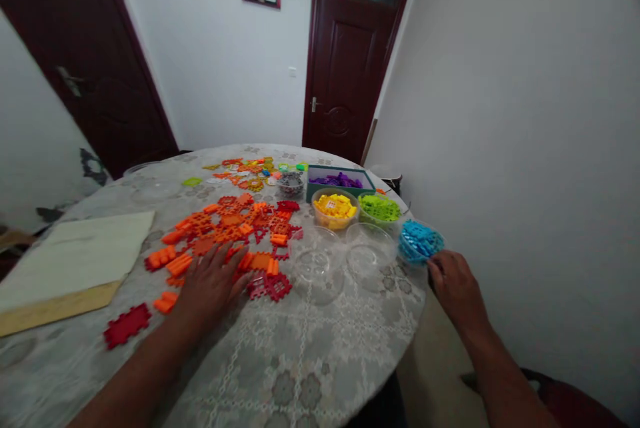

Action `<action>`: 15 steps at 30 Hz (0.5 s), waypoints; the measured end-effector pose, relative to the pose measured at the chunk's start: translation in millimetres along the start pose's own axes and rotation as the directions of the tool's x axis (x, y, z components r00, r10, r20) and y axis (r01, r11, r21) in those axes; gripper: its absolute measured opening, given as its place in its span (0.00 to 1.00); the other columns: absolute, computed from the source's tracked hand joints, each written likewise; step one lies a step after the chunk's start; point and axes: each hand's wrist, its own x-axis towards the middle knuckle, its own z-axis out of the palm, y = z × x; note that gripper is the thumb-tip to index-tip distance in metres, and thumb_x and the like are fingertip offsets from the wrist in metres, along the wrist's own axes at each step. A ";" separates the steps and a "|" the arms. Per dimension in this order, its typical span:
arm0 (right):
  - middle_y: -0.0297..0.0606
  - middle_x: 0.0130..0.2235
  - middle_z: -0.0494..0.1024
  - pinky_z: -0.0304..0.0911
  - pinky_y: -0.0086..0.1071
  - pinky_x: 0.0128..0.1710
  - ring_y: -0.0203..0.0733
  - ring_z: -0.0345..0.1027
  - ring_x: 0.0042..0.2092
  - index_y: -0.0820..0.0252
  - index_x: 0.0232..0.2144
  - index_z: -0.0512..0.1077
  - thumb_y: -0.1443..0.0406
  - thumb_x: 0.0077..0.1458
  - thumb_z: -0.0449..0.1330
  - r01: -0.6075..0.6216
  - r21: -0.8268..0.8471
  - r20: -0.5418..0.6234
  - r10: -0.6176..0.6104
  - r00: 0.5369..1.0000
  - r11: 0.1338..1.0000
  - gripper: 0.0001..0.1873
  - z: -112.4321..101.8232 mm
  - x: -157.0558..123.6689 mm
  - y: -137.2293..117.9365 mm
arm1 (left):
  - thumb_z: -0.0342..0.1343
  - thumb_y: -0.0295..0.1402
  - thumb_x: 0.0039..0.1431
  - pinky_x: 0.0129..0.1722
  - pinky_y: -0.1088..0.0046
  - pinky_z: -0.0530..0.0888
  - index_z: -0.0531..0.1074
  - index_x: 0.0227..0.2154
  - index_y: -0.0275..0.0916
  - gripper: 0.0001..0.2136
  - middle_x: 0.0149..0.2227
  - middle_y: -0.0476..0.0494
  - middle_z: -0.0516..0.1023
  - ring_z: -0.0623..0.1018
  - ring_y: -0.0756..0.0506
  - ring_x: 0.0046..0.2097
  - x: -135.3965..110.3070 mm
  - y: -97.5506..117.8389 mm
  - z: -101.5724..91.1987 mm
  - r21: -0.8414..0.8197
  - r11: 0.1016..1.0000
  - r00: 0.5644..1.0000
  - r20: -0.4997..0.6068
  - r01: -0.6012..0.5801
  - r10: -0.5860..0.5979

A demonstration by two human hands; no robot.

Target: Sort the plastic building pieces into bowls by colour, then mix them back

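My left hand [213, 285] lies flat with fingers spread on the round table [300, 361], resting on the near edge of a pile of orange and red interlocking plastic pieces [235, 225]. My right hand [453, 285] curls over the table's right edge, right beside a clear bowl of blue pieces [420, 240]. Its fingertips are hidden behind the edge. Two empty clear bowls [317, 261] [369, 251] sit between the hands.
Bowls of yellow pieces [335, 207] and green pieces [380, 208], a teal box of purple pieces [340, 180] and a small bowl of grey pieces [290, 183] stand behind. A white board [75, 255] lies left. A loose red piece [127, 325] lies near.
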 end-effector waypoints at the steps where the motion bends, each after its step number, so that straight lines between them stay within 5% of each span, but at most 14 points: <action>1: 0.47 0.43 0.76 0.69 0.47 0.51 0.54 0.71 0.47 0.55 0.42 0.71 0.52 0.74 0.50 0.019 -0.025 0.001 -0.018 1.000 1.000 0.16 -7.1 1.2 -0.4 | 0.51 0.48 0.71 0.66 0.37 0.63 0.72 0.67 0.45 0.26 0.69 0.30 0.70 0.66 0.27 0.71 -4.5 -2.6 -5.6 0.010 1.000 1.000 0.002 0.021 -0.021; 8: 0.50 0.45 0.77 0.67 0.55 0.53 0.62 0.72 0.50 0.54 0.41 0.75 0.45 0.70 0.49 0.164 -0.069 -0.057 -0.168 0.984 0.984 0.24 -54.5 38.3 -26.9 | 0.51 0.46 0.73 0.66 0.35 0.63 0.73 0.65 0.44 0.23 0.71 0.30 0.67 0.65 0.27 0.71 -44.5 -11.3 -26.0 0.016 0.986 0.978 0.121 0.168 -0.169; 15: 0.48 0.47 0.80 0.68 0.51 0.52 0.58 0.74 0.50 0.54 0.41 0.76 0.46 0.71 0.52 0.235 0.106 -0.111 -0.224 0.968 0.966 0.22 -74.1 90.6 -150.8 | 0.52 0.43 0.73 0.69 0.43 0.62 0.73 0.63 0.45 0.20 0.67 0.33 0.72 0.68 0.32 0.70 -45.3 -11.9 -29.4 -0.078 0.986 0.988 -0.035 0.149 -0.152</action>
